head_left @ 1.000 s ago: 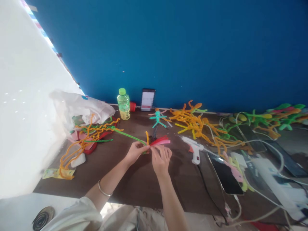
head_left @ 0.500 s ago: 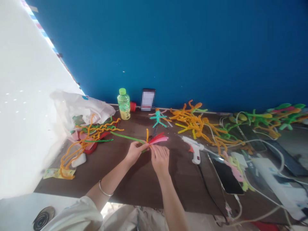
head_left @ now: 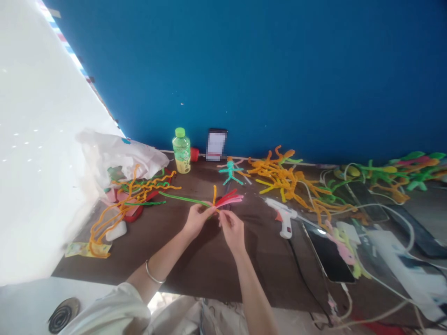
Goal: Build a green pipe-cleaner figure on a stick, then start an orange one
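Note:
My left hand [head_left: 198, 219] is closed on a bundle of pipe cleaners. Red and pink pipe cleaners [head_left: 229, 198] fan out of it to the right, and green ones [head_left: 181, 198] stretch to the left. An orange pipe cleaner [head_left: 214, 194] sticks up from the middle of the bundle. Beside it, my right hand [head_left: 233, 229] pinches the lower end of the orange strand with thumb and forefinger. The fingers partly hide the spot where the strands meet. Behind the hands lies a small turquoise pipe-cleaner figure [head_left: 230, 172].
A white glue gun [head_left: 286, 217] and a phone [head_left: 328, 253] with cables lie to the right. Orange pipe-cleaner shapes [head_left: 288, 179] are heaped behind them. Wavy orange pipe cleaners [head_left: 104, 221] lie left, near a plastic bag [head_left: 139, 158]. A bottle [head_left: 182, 153] and another phone [head_left: 215, 145] stand by the blue wall.
My right hand has turned and drawn slightly down from the red and pink strands, and its fingers now pinch the orange end. My left hand keeps its hold on the bundle.

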{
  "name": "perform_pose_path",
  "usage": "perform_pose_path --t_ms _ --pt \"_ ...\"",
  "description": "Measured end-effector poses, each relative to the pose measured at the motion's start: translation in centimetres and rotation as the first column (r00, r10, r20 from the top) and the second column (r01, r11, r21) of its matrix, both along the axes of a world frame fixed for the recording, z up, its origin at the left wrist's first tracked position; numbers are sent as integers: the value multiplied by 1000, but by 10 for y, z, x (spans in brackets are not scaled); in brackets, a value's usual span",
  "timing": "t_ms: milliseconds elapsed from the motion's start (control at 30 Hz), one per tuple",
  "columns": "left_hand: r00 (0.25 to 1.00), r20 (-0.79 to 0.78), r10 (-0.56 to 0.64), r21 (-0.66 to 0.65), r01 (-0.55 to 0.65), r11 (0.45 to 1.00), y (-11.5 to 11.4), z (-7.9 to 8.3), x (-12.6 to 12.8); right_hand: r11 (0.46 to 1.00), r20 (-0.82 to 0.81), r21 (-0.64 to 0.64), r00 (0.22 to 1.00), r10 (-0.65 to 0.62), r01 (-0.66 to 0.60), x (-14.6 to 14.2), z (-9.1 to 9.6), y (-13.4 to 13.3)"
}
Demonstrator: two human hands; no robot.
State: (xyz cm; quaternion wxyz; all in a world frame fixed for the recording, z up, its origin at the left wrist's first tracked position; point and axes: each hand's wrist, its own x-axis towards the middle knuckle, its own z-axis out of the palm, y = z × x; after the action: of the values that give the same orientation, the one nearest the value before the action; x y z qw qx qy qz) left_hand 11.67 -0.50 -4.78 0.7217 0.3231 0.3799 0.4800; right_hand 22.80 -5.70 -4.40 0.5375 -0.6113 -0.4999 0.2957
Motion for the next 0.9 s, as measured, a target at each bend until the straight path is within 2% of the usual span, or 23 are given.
perform_pose_path --t_ms 67,233,367,467,567,700,800,900 --pt "1000 -25 1 27 0 1000 2 0 -1 995 -158 -82 987 41 -55 3 0 1" --pt "997 -75 18 71 -13 997 2 3 -2 983 -382 -149 923 41 -106 5 4 3" --pt "991 -133 9 127 8 992 2 7 -4 947 -610 -230 792 39 -224 7 8 3" --pt "986 -165 -10 165 37 986 3 9 -6 923 -686 -279 728 2 -266 9 8 4" --pt "981 -194 -11 188 48 981 4 9 -7 921 -674 -279 738 13 -271 10 8 3" --pt "973 -232 17 194 29 981 4 7 -7 944 -584 -235 810 54 -233 7 10 0" --pt "976 -216 31 160 4 987 4 7 -5 962 -455 -197 887 80 -188 4 12 -2" --pt "983 -181 40 117 -19 993 3 6 -3 981 -247 -157 966 70 -112 2 11 -4"
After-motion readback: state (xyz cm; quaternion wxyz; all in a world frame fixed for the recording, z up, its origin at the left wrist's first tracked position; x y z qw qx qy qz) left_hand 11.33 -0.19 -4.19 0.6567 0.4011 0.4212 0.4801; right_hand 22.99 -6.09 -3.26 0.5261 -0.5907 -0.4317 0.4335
